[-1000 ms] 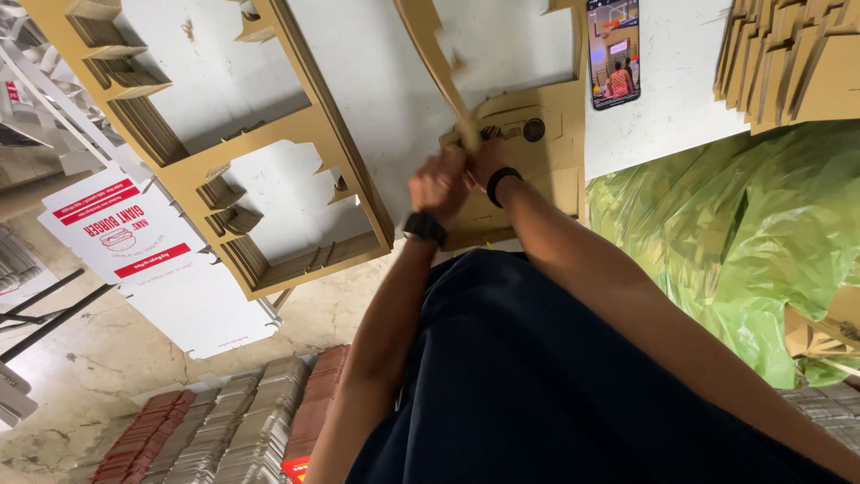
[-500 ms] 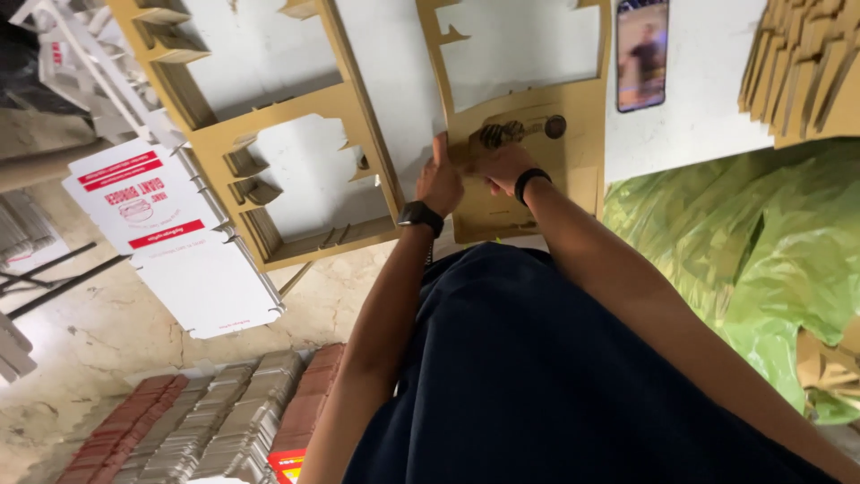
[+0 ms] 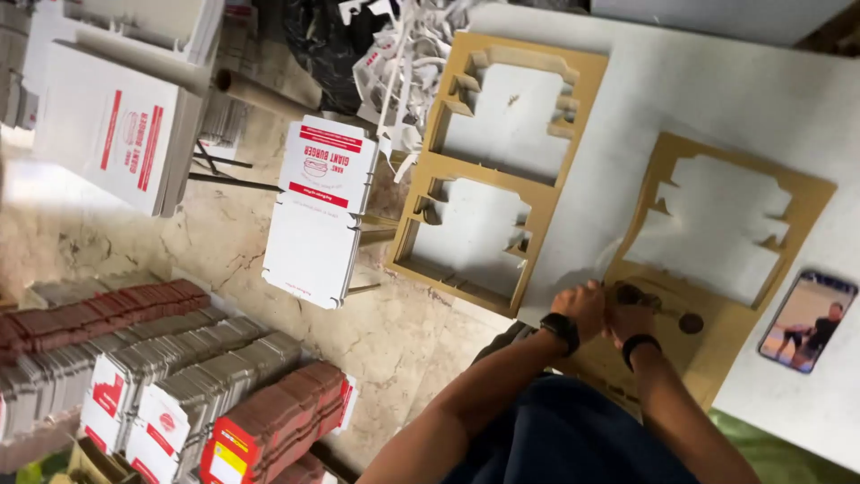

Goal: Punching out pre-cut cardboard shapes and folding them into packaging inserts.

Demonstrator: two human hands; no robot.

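Marbled stone flooring, beige and scuffed, runs under a white table point(image 3: 717, 90) whose matte top fills the upper right of the view. On that table, at its near edge, both hands meet over a flat brown cardboard frame point(image 3: 806, 193), a stiff sheet with a large jagged-edged shape punched out of its middle. The left hand point(image 3: 584, 306) has its fingers curled down and closed on the frame's lower border; whether they pinch anything small is hidden. The right hand point(image 3: 630, 321) is likewise bent inward, fingertips pressed against the same border just beside a small dark round disc point(image 3: 691, 323) that lies on the cardboard. Each wrist carries a black band.

Right of the frame, near the table edge, a phone point(image 3: 806, 321) lies flat with its screen lit. Left of the frame, a second cardboard frame point(image 3: 502, 161) with two cut-out windows overhangs the table's left edge. Beyond it, off the table, a white printed box blank point(image 3: 321, 211) with red markings rests flat on a thin metal stand, its outline notched. Farther left of the table, a thick pile of similar white sheets point(image 3: 116, 125) sits tilted. On the floor below, folded cartons point(image 3: 179, 376) stand on edge in tight ribbed rows, red, white and grey. Scraps of white trimmings point(image 3: 403, 54) heap beside a black bag at the top.
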